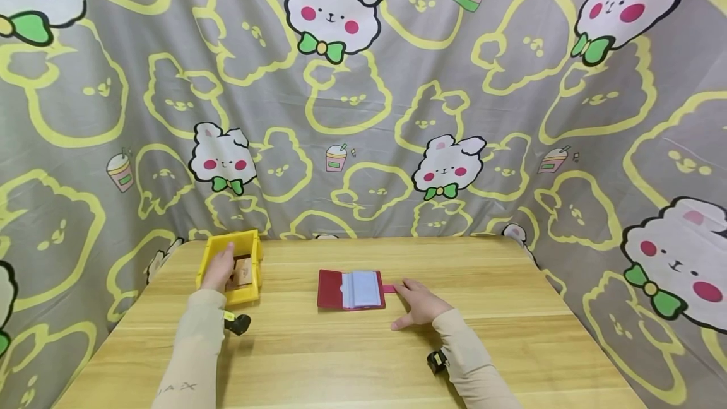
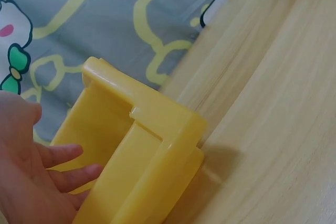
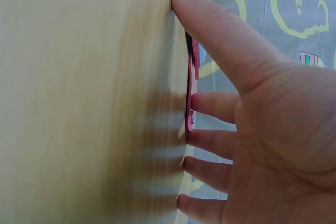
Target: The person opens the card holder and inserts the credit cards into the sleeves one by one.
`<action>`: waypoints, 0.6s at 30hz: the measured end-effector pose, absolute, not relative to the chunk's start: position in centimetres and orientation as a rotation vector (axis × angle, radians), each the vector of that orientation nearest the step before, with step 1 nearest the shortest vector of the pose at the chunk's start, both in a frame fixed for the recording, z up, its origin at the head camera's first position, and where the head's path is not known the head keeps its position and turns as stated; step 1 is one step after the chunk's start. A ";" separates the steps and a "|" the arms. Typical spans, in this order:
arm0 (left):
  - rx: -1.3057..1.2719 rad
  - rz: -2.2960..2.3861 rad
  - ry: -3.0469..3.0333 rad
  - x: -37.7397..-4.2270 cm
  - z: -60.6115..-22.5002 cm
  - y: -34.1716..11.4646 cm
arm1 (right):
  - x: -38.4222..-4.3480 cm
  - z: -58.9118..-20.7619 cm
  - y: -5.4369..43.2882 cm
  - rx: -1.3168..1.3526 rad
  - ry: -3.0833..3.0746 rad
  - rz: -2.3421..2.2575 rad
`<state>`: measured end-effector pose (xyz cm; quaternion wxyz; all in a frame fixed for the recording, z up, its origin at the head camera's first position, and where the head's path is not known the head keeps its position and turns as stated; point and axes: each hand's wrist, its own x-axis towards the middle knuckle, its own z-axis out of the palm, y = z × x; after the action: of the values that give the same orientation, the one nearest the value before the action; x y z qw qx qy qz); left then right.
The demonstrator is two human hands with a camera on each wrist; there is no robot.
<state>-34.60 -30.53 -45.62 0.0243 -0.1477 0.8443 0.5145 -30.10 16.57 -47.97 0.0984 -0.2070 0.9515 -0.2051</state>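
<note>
My left hand (image 1: 218,269) reaches over the near left side of a yellow plastic bin (image 1: 257,270), fingers loosely extended inside it. In the left wrist view those fingers hold nothing that shows. A flat tan piece with a dark edge (image 1: 243,272) lies in the bin beside the hand. At the middle of the table a red card holder (image 1: 330,289) lies open, its pale clear sleeves (image 1: 365,289) showing. Its pink strap (image 1: 389,288) sticks out to the right. My right hand (image 1: 421,303) is spread over the table there, fingertips on the tabletop and at the strap.
The wooden table (image 1: 318,358) reaches back to a grey curtain (image 1: 363,207) with rabbit prints, which also hangs along both sides. A black wrist camera (image 1: 240,324) is strapped at the left sleeve and another wrist camera (image 1: 436,361) at the right.
</note>
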 end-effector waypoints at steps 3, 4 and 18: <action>-0.466 1.608 2.593 -34.6 -45.7 -30.4 | -30.0 -47.9 16.6 -0.641 2.818 -0.600; -0.470 1.613 2.590 -34.6 -45.8 -30.4 | -29.9 -47.8 16.7 -0.647 2.818 -0.603; -0.498 1.698 2.555 -34.6 -46.4 -30.7 | -30.0 -47.9 16.6 -0.613 2.823 -0.589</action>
<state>-34.62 -30.68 -46.40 0.0169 -0.1603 0.8219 0.5464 -30.01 16.58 -47.93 0.0964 -0.2069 0.9531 -0.1987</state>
